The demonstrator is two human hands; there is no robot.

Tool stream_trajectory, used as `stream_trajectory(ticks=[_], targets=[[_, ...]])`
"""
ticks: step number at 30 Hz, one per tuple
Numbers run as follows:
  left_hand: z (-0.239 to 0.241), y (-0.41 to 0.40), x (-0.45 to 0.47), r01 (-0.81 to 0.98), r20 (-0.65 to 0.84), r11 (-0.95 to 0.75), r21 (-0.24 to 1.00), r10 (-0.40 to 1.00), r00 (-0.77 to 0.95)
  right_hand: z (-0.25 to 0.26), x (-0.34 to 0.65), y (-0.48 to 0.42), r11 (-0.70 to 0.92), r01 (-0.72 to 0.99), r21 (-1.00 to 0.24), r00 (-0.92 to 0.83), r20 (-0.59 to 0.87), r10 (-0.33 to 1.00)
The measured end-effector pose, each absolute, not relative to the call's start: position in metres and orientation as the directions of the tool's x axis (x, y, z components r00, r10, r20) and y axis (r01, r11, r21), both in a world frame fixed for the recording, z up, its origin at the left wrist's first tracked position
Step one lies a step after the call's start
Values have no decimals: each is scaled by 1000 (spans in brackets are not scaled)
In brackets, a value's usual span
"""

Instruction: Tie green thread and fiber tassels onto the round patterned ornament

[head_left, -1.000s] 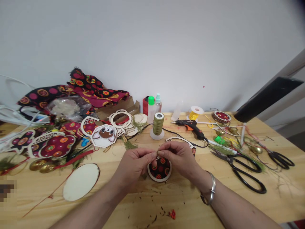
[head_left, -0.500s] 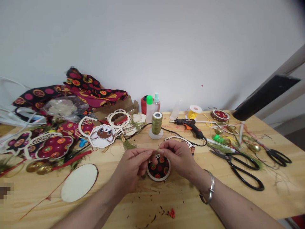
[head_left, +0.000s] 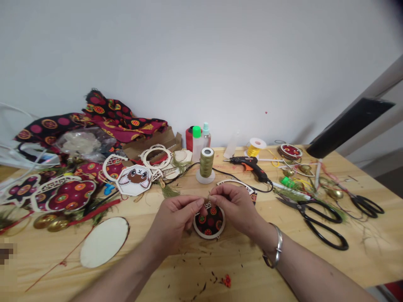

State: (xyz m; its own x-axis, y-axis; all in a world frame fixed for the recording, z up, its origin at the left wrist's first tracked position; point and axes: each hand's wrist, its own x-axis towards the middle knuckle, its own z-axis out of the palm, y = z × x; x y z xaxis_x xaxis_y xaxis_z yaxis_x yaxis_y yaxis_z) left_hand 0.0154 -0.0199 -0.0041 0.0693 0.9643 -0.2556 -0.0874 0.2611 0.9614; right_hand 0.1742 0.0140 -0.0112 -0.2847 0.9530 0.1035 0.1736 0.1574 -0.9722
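Note:
A round ornament (head_left: 209, 226) of dark flowered fabric with a pale wooden rim and fretwork at its top lies on the table under my fingers. My left hand (head_left: 181, 214) pinches thumb against forefinger at its upper edge. Opposite, my right hand (head_left: 231, 207) pinches too, its fingertips almost meeting the left ones. Between them a short bit of thin thread (head_left: 209, 195) shows; most of it is hidden by the fingers. Just beyond stands a spool of olive thread (head_left: 206, 162). Partly behind my right hand lies a curved wooden fretwork piece (head_left: 234, 183).
A black glue gun (head_left: 250, 163) and open black-handled scissors (head_left: 315, 216) lie to the right. Left are a cream oval disc (head_left: 105, 242), a sheep-face ornament (head_left: 135, 180) and heaped patterned cloth (head_left: 113, 111). Red and black scraps (head_left: 226, 280) lie in front.
My fingertips have shifted very slightly at the top of the ornament, and a thin end now shows above them. The rest of the scene stays the same.

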Motion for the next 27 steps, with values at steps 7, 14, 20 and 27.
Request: stream_trajectory(ticks=[7, 14, 20, 27], targets=[[-6, -19, 15, -28, -231, 234, 972, 970, 77, -13, 175, 15, 150, 164, -975, -284, 99, 954], [-7, -19, 14, -22, -252, 256, 966, 962, 104, -11, 174, 15, 157, 176, -972, -274, 105, 956], [-9, -16, 15, -80, -286, 295, 952, 952, 105, -9, 173, 15, 158, 167, -973, -271, 108, 956], [-9, -16, 15, -151, -291, 302, 941, 952, 91, -14, 173, 16, 53, 96, -994, -302, 22, 953]])
